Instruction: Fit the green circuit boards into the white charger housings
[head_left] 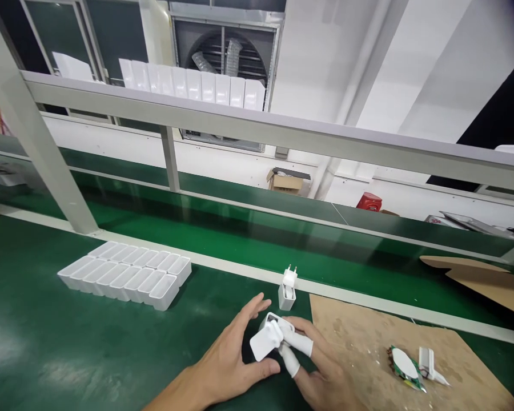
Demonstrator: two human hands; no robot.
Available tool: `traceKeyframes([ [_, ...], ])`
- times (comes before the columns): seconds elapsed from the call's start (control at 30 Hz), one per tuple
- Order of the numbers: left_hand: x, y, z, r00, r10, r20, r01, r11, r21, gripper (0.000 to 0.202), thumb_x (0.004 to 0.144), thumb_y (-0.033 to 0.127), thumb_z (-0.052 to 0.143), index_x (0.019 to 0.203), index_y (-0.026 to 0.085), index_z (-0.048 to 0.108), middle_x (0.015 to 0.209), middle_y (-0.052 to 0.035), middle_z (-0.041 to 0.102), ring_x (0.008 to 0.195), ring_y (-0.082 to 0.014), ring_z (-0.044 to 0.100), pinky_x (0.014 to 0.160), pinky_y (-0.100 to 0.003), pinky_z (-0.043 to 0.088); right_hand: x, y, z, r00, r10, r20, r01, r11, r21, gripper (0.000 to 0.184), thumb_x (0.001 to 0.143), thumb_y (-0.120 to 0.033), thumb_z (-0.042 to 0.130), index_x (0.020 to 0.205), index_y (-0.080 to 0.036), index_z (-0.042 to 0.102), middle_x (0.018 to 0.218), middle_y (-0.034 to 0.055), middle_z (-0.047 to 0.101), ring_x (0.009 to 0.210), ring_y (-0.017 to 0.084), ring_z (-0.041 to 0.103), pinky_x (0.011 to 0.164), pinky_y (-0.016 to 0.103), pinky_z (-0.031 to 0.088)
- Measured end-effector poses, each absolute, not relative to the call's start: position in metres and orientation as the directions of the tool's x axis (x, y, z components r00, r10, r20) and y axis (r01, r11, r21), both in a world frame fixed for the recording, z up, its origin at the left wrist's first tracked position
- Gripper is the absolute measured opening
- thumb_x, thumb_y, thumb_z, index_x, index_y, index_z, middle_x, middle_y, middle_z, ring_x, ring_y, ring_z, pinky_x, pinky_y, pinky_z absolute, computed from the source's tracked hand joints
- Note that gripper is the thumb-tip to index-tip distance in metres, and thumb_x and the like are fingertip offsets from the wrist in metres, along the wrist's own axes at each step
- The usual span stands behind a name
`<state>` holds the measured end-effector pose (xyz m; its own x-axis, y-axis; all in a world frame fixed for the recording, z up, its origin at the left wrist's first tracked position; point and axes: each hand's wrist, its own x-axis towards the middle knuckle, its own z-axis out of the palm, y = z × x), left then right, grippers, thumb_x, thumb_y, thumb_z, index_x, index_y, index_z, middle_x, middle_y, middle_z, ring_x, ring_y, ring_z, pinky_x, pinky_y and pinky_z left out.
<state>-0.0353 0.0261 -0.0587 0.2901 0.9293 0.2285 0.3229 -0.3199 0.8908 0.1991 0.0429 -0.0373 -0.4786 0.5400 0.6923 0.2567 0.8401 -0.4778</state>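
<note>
My left hand (pixel 229 357) and my right hand (pixel 314 365) meet over the green table near its front edge. Together they hold a small white plastic charger housing (pixel 268 339). The left thumb presses its lower edge while the other left fingers are spread above it. My right hand pinches the part with thumb and forefinger, both in white finger cots. Just beyond the hands, a white plug adapter (pixel 288 288) stands upright in a small white cup, prongs up.
A block of several empty white trays (pixel 126 274) lies to the left. A brown cardboard sheet (pixel 368 337) on the right carries a green circuit piece (pixel 405 368) and a small white part (pixel 428 362). A green conveyor belt (pixel 240 228) runs behind, under a grey rail.
</note>
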Motion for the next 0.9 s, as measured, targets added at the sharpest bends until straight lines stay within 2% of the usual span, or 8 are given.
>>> traceKeyframes([
  [0.17,-0.033,0.027,-0.072,0.252,0.943,0.219,0.378,-0.305,0.874,0.101,0.09,0.043,0.083,0.165,0.052,0.016,0.162,-0.0027,0.051,0.146,-0.0367,0.053,0.123,-0.069,0.043,0.2,0.049,-0.061,-0.583,0.569,0.58,0.242,0.803,-0.544,0.049,0.097,-0.008,0.051,0.141,-0.028,0.06,0.128,0.0103,0.066,0.106,0.022,0.074,0.088,0.027,0.065],
  [0.3,-0.031,0.03,-0.07,0.246,0.919,0.309,0.375,-0.384,0.844,0.075,0.101,0.036,0.068,0.162,0.046,0.026,0.148,-0.0038,0.06,0.133,-0.03,0.063,0.117,-0.053,0.053,0.199,0.047,-0.076,-0.541,0.574,0.615,0.3,0.815,-0.496,0.053,0.099,-0.005,0.045,0.145,-0.028,0.055,0.132,0.0102,0.065,0.111,0.022,0.073,0.092,0.028,0.064],
  [0.4,-0.029,0.03,-0.057,0.262,0.856,0.446,0.362,-0.516,0.777,0.042,0.104,0.027,0.065,0.142,0.038,0.05,0.133,-0.0042,0.062,0.121,-0.0239,0.065,0.106,-0.038,0.057,0.199,0.041,-0.073,-0.486,0.632,0.604,0.406,0.775,-0.485,0.051,0.101,-0.006,0.044,0.148,-0.024,0.048,0.132,0.0117,0.067,0.112,0.022,0.073,0.096,0.029,0.063],
  [0.47,-0.027,0.03,-0.049,0.265,0.827,0.495,0.356,-0.561,0.747,0.024,0.104,0.021,0.065,0.124,0.032,0.057,0.123,-0.004,0.059,0.111,-0.0205,0.065,0.097,-0.033,0.057,0.2,0.04,-0.069,-0.519,0.639,0.568,0.401,0.769,-0.498,0.048,0.102,-0.007,0.044,0.147,-0.023,0.047,0.131,0.0125,0.067,0.111,0.022,0.073,0.096,0.03,0.064],
  [0.57,-0.026,0.031,-0.042,0.252,0.826,0.505,0.359,-0.564,0.744,0.017,0.102,0.017,0.066,0.111,0.028,0.056,0.114,-0.003,0.055,0.101,-0.0183,0.064,0.09,-0.031,0.055,0.201,0.042,-0.065,-0.559,0.622,0.548,0.342,0.775,-0.531,0.043,0.101,-0.01,0.044,0.141,-0.024,0.049,0.127,0.0113,0.067,0.104,0.023,0.073,0.09,0.032,0.066],
  [0.63,-0.025,0.031,-0.041,0.259,0.832,0.49,0.364,-0.554,0.749,0.016,0.102,0.016,0.067,0.107,0.027,0.056,0.111,-0.0025,0.055,0.1,-0.0181,0.063,0.089,-0.031,0.055,0.201,0.042,-0.063,-0.536,0.639,0.552,0.366,0.765,-0.53,0.044,0.101,-0.011,0.042,0.142,-0.024,0.047,0.124,0.0112,0.067,0.101,0.023,0.074,0.088,0.034,0.067],
  [0.77,-0.026,0.033,-0.042,0.273,0.835,0.477,0.359,-0.549,0.755,0.016,0.102,0.016,0.065,0.107,0.027,0.055,0.111,-0.0024,0.054,0.1,-0.0179,0.062,0.088,-0.031,0.054,0.201,0.039,-0.055,-0.597,0.658,0.459,0.44,0.747,-0.498,0.052,0.094,-0.007,0.039,0.143,-0.023,0.049,0.125,0.0133,0.064,0.098,0.027,0.074,0.082,0.04,0.069],
  [0.9,-0.029,0.032,-0.046,0.293,0.84,0.458,0.364,-0.54,0.758,0.014,0.104,0.018,0.064,0.109,0.027,0.056,0.113,-0.0034,0.054,0.102,-0.0195,0.063,0.09,-0.034,0.055,0.203,0.038,-0.054,-0.607,0.669,0.429,0.41,0.726,-0.553,0.047,0.095,-0.009,0.04,0.137,-0.023,0.057,0.121,0.0128,0.063,0.096,0.027,0.072,0.081,0.041,0.068],
])
